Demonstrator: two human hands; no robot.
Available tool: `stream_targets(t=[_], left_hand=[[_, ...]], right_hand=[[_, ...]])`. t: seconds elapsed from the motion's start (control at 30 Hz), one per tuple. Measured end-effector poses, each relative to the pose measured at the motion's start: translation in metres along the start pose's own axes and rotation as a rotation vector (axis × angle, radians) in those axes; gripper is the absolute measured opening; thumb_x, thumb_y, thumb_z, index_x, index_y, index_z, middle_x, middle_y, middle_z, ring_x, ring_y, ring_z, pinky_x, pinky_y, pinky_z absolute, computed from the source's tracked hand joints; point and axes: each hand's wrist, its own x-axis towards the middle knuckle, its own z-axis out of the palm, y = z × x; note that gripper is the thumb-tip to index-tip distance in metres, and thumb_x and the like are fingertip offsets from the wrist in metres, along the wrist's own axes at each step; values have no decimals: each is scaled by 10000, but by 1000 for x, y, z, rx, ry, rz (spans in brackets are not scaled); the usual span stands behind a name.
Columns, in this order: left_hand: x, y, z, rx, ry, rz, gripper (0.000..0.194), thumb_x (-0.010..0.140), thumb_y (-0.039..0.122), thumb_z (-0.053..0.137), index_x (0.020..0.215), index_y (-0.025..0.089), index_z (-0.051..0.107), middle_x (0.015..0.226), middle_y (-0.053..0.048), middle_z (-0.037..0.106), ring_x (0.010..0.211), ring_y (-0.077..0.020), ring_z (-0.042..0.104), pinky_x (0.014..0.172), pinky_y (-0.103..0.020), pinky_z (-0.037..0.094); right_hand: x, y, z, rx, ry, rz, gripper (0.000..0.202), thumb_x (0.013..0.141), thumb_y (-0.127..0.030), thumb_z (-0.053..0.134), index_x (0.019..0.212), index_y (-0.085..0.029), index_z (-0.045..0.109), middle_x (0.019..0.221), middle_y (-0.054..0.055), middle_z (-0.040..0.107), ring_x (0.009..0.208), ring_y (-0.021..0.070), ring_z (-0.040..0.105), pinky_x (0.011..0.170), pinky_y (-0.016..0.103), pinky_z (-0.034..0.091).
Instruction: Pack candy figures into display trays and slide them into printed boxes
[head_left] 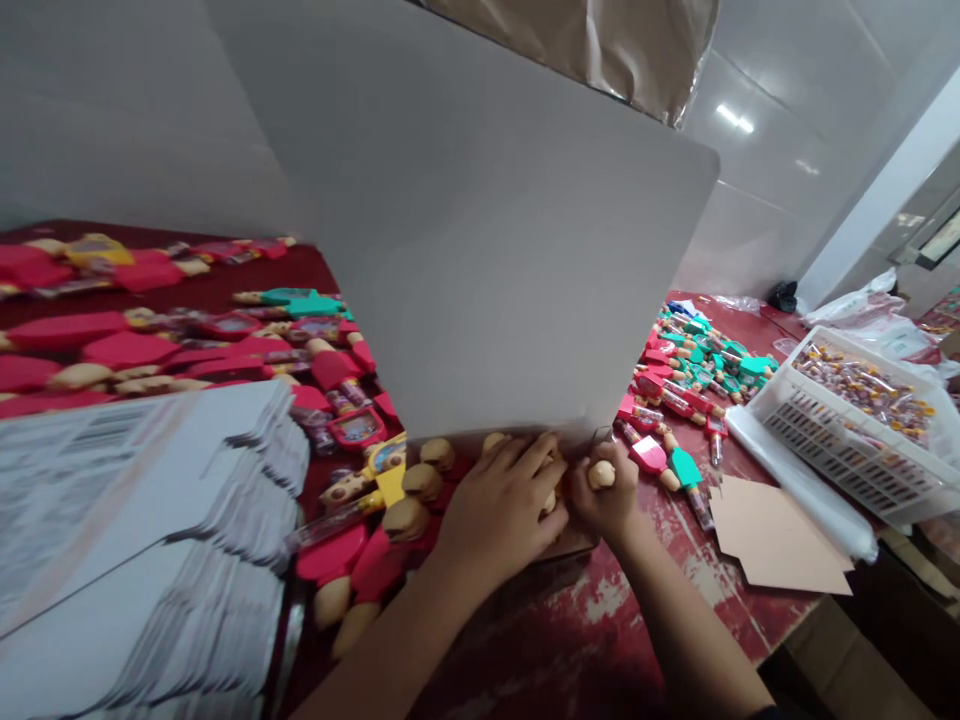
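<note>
A box with a tall white upright panel (495, 230) stands in front of me, its low brown edge (566, 551) towards me. Toys with beige knobbed heads (422, 483) and red bodies sit in its lower part. My left hand (502, 500) lies over these toys, fingers spread and bent downward; what is under the palm is hidden. At the box's right end, my right hand (611, 495) is closed around a toy with a round beige head (601, 474); its body is hidden in the fist.
Red toys (127, 350) with clear tubes cover the table at left, behind a stack of printed cards (142, 560). Red and green toys (712, 355) are heaped at right. Beside them are brown cardboard sheets (776, 540), a plastic roll (802, 485) and a white basket (847, 440) of small candy tubes.
</note>
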Motion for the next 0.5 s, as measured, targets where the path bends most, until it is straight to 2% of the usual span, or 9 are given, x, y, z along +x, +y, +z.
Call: stream_targets(t=[0.1,0.17,0.23,0.3,0.33,0.4,0.43,0.5], left_hand=[[0,0,0,5,10,9,239,741,223,576,939,178,702,1200,-75,634,1011,-273,590,906,-435,499],[1,0,0,-5,23,12,216,745,216,570,912,187,703,1190,-63,638,987,-267,593,890,-435,502],[1,0,0,-16,25,18,204,741,214,576,898,191,704,1185,-59,640,970,-264,595,874,-433,505],[1,0,0,-17,26,32,200,740,212,577,891,187,705,1182,-62,640,960,-264,595,861,-432,506],[1,0,0,-16,28,36,198,743,209,572,888,185,705,1188,-63,638,962,-263,595,861,-432,504],[1,1,1,-11,34,35,200,752,206,558,886,180,705,1192,-65,634,968,-263,594,866,-434,498],[2,2,1,-8,34,34,198,755,206,552,880,176,704,1186,-69,635,964,-262,595,865,-433,495],[2,3,2,-5,26,24,200,761,212,543,875,171,703,1181,-80,633,966,-264,595,872,-435,488]], right_hand=[[-1,-13,-16,91,-3,127,109,776,-171,521,727,-212,434,558,-54,480,448,89,460,438,203,402],[4,-16,-34,110,90,289,109,792,-213,539,733,-205,448,575,-46,511,474,99,500,465,211,426],[13,-6,-57,50,255,459,140,785,-276,564,732,-199,460,587,-39,520,509,112,513,507,231,434],[20,20,-78,-22,338,615,205,742,-352,598,721,-192,472,593,-37,499,531,117,487,535,244,423],[21,37,-87,-41,302,691,247,717,-395,612,707,-192,472,591,-39,480,536,117,468,539,248,415],[17,72,-96,-56,129,829,331,681,-484,630,686,-192,473,593,-32,470,554,125,460,540,254,410],[12,88,-95,-55,31,877,355,681,-516,623,688,-194,474,587,-29,472,560,133,470,534,257,411],[-4,112,-86,-55,-60,914,372,683,-535,620,746,-187,507,607,-13,517,589,153,514,544,265,433]])
